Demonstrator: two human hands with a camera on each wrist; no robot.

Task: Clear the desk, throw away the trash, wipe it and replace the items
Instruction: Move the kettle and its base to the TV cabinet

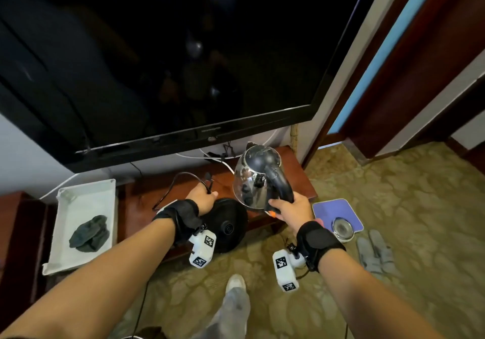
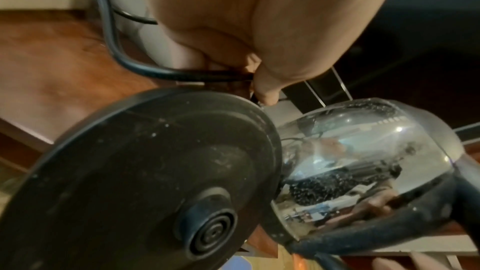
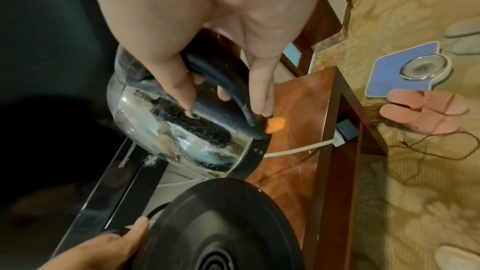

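A shiny steel electric kettle (image 1: 252, 178) (image 2: 363, 161) (image 3: 182, 130) with a black handle hangs above the reddish wooden desk (image 1: 162, 189) (image 3: 298, 130); my right hand (image 1: 291, 208) (image 3: 223, 65) grips its handle. My left hand (image 1: 203, 196) (image 2: 259, 48) (image 3: 114, 239) holds the round black kettle base (image 1: 229, 224) (image 2: 145, 182) (image 3: 223, 225) by its rim together with its black cord (image 1: 181, 178) (image 2: 111, 34), tilted over the desk's front edge.
A big black TV (image 1: 183, 49) hangs over the desk. A white tray (image 1: 105, 189) holding a dark cloth (image 1: 89, 233) lies at the left. On the carpet to the right sit a blue scale (image 1: 341, 207) (image 3: 394, 73), grey slippers (image 1: 375, 249) and pink slippers (image 3: 426, 110).
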